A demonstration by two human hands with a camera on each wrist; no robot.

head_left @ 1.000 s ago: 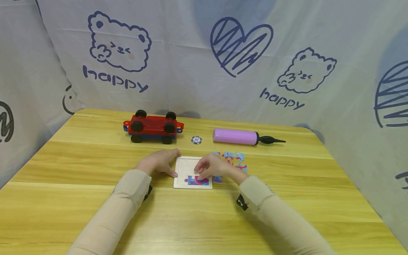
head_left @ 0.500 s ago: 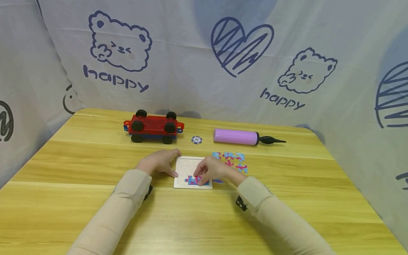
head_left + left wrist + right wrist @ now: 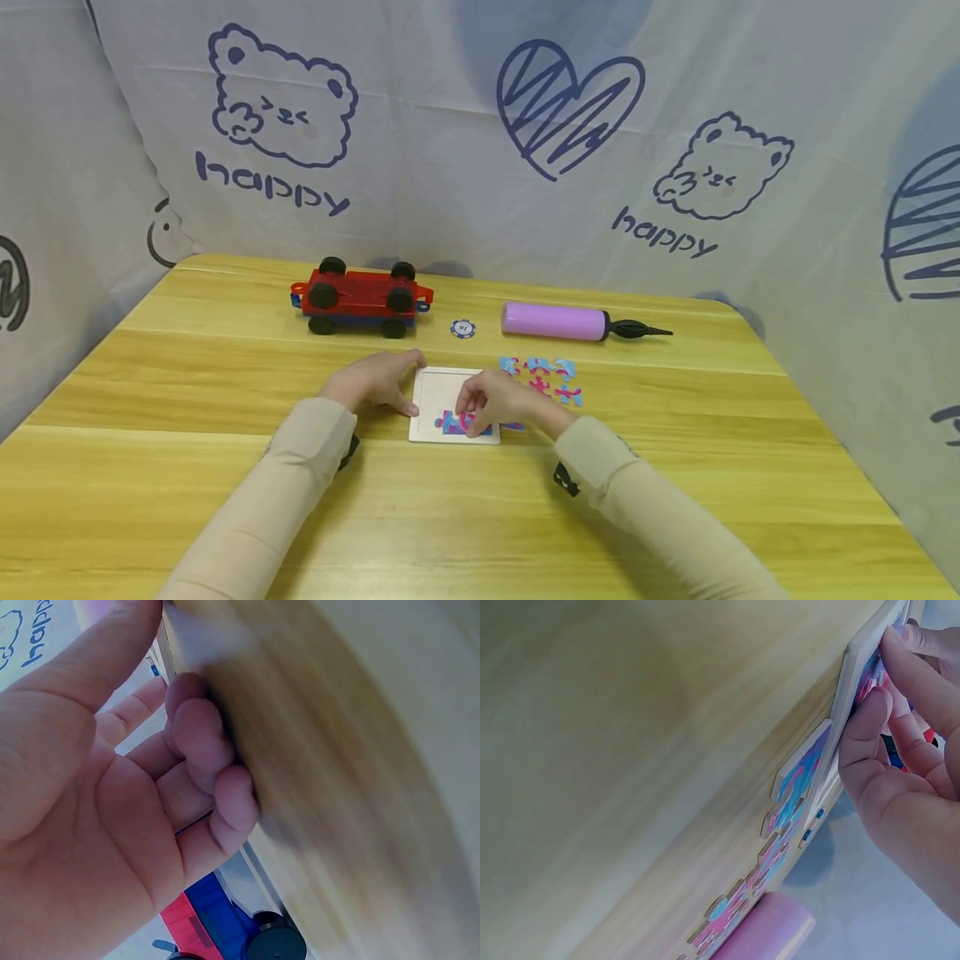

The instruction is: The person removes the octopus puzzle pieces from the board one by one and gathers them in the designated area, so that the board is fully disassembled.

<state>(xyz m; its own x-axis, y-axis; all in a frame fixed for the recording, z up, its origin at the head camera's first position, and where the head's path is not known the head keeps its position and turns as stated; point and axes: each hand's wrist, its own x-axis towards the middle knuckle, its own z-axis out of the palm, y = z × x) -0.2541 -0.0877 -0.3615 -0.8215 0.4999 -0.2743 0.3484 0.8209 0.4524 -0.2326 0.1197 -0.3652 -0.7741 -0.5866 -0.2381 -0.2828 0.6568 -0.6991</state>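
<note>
A white square puzzle tray (image 3: 438, 392) lies on the table, with joined blue and pink jigsaw pieces (image 3: 451, 424) along its near side. My left hand (image 3: 372, 382) rests at the tray's left edge, thumb and index finger spread along it, the other fingers loosely bent. My right hand (image 3: 497, 398) is over the tray's right half; its thumb and index finger pinch a pink and blue puzzle piece (image 3: 467, 422) at the joined row. In the right wrist view, both fingertips are down at the puzzle surface, and the hand partly hides the piece.
Loose puzzle pieces (image 3: 538, 385) lie right of the tray, one (image 3: 801, 771) close against its side. Behind are a red and blue toy wagon (image 3: 363, 300) with black wheels, a poker chip (image 3: 462, 328) and a purple hand pump (image 3: 555, 322). A printed curtain (image 3: 450, 208) stands behind the table.
Over the last second my right hand has lowered slightly, and its index finger has come down to the pieces in the tray. My left hand and the tray have stayed in place.
</note>
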